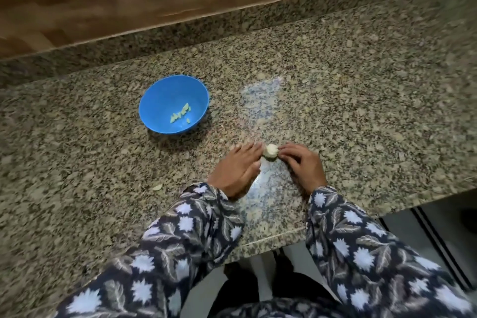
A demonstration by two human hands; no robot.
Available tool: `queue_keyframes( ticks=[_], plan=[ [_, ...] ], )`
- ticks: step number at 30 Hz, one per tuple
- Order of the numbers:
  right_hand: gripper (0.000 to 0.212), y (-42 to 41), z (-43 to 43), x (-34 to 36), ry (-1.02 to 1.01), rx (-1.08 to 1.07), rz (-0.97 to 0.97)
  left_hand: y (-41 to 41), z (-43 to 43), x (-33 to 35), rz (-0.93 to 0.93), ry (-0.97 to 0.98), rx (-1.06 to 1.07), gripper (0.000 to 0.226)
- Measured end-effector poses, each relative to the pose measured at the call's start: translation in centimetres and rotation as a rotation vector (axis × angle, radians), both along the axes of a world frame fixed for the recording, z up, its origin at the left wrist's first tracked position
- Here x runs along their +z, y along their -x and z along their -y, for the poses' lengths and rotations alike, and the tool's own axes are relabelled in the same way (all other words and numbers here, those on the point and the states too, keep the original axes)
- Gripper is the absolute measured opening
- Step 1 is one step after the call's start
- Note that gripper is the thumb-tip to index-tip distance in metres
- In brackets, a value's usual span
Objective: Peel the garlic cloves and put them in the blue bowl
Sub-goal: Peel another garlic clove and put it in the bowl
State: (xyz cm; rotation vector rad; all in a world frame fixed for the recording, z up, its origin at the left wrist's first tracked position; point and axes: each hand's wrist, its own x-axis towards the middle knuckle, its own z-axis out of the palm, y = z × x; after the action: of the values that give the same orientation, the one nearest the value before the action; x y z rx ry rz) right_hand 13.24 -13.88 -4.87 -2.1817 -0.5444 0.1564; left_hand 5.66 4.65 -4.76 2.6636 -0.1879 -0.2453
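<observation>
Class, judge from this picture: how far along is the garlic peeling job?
Done: a few peeled cloves lie in the blue bowl. In hand: the left hand touches and the right hand pinches the garlic bulb on the counter. Left: its remaining cloves.

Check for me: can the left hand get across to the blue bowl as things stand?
Probably yes. The left hand rests against the garlic bulb, and only bare counter lies between it and the blue bowl, which sits open-topped, farther off to its left.
</observation>
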Motion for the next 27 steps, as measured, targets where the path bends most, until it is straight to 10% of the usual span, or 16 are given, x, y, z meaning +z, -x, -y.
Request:
queue_keyframes(
  ticks=[5, 11, 19, 24, 27],
  plan=[
    [0.021, -1.4, 0.7, 0.1, 0.024, -0.089, -0.001, 4.0, -0.7, 0.7, 0.007, 0.227, 0.116, 0.055],
    [0.023, -2.3, 1.7, 0.2, -0.012, -0.250, -0.047, 10.2, 0.0, -0.3, -0.035, -0.077, 0.382, 0.072],
    [0.022, 1.2, 2.9, 1.7, -0.565, -0.623, -0.420, 2.6, 5.6, -1.3, -0.017, -0.099, 0.281, 0.072],
    [0.015, 3.6, 5.2, 1.2, -0.742, -0.715, -0.647, 0.5, 4.4, 0.0, 0.058, 0.231, 0.198, 0.063],
    [0.022, 4.2, 5.9, 1.0, -0.820, -0.751, -0.703, -0.5, 2.7, -0.3, 0.028, 0.013, 0.304, 0.067]
  ],
)
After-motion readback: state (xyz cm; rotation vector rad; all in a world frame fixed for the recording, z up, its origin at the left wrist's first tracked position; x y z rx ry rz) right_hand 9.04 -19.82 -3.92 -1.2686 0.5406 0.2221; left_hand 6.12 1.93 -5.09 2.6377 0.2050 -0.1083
